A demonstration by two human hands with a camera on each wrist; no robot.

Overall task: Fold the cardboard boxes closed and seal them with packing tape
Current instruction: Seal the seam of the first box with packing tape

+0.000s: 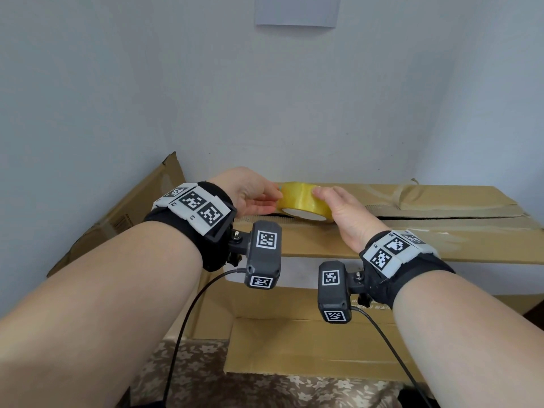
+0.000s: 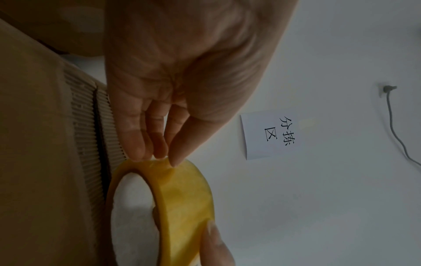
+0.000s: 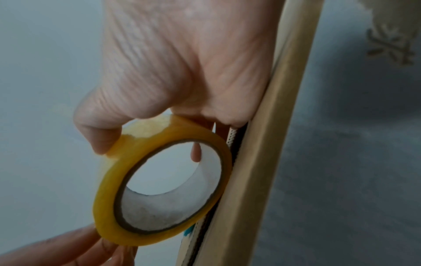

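Note:
A yellow roll of packing tape [image 1: 303, 201] stands on edge over the centre seam of a closed cardboard box [image 1: 412, 245]. My right hand [image 1: 326, 198] grips the roll from the right. In the right wrist view its thumb [image 3: 100, 138] lies on the outer face of the tape roll [image 3: 114, 189] and one finger reaches into the core. My left hand [image 1: 272, 198] meets the roll from the left. In the left wrist view the left hand [image 2: 163, 156] pinches the tape's end between thumb and fingertips at the rim of the roll [image 2: 187, 207].
A second cardboard box [image 1: 294, 343] stands open in front of me, below both wrists. A loose flap [image 1: 141, 207] rises at the left. The wall is close behind, with a paper sign [image 2: 268, 133] and a hanging cable [image 2: 391, 126]. Floral cloth [image 1: 206, 378] lies underneath.

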